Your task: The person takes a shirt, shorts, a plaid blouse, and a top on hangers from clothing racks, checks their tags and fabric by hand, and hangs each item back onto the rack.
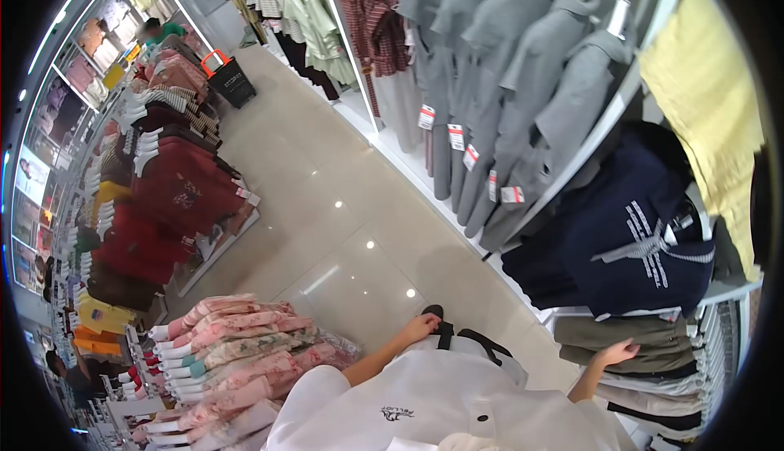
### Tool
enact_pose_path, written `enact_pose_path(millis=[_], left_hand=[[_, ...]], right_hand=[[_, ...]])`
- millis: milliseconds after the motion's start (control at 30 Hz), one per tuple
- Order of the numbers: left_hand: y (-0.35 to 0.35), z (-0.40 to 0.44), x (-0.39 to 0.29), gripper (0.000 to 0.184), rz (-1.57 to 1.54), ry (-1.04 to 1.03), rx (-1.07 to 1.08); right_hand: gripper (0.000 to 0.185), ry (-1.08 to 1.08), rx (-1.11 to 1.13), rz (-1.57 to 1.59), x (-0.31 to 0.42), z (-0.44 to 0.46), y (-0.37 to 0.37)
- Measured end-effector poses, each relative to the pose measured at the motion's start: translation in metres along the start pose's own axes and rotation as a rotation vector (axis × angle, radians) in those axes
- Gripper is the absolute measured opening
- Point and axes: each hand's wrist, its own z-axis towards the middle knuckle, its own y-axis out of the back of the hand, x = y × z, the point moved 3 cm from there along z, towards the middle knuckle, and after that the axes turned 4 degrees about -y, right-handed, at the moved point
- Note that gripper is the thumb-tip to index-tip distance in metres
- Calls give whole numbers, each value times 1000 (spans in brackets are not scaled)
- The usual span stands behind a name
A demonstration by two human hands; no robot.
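Note:
My left hand (420,326) hangs at the left of my white shirt (425,386), its fingers curled in. Dark shapes (482,343), perhaps my shoes, show beside and below it; whether the fingers hold anything is hidden. On the other side, my right hand (619,352) is out to the side with loosely bent fingers apart and nothing visible in them. It is nearest the olive trousers (616,333) on the lower right rack, overlapping them in view; contact cannot be told. Pink floral garments (245,345) hang on hangers to the left of my left hand.
Grey short-sleeved garments (523,59) with tags hang along the right wall, above a navy top (625,239). Dark red garments (180,186) fill a rack on the left. A black basket (232,82) stands on the tiled floor (327,182). A person in green (167,33) is far back.

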Motion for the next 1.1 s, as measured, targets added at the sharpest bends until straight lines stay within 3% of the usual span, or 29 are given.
enact_pose_path(millis=[67,200,233,267,400,500,733,867,967,1100], left_hand=[[21,-8,-8,29,41,24,-44],[56,-16,-16,30,-31,37,-127],[64,-16,-13,31,-41,39,-136],[70,-15,-9,32,-50,41,-141],[90,-5,5,32,-91,42,-167],[104,7,9,30,-88,71,-203],[161,76,10,30,-194,-9,-273],[239,128,-39,30,-188,-40,-318],[298,161,-80,30,-117,-34,-320],[365,187,-99,30,20,-40,-362]], right_hand=[[41,55,137,-86,-71,-51,-20],[32,-160,579,-74,-174,-180,-80],[34,-402,860,99,-162,-222,-86],[42,-417,969,66,-124,-269,-88],[30,-171,1657,-231,-26,-376,-113],[30,-87,1943,-231,7,-416,-138],[26,-177,1943,-236,39,-456,-230],[27,-101,1974,-260,55,-479,-286],[26,-161,1982,-344,69,-506,-330],[21,-4,1954,-274,104,-554,-387]])
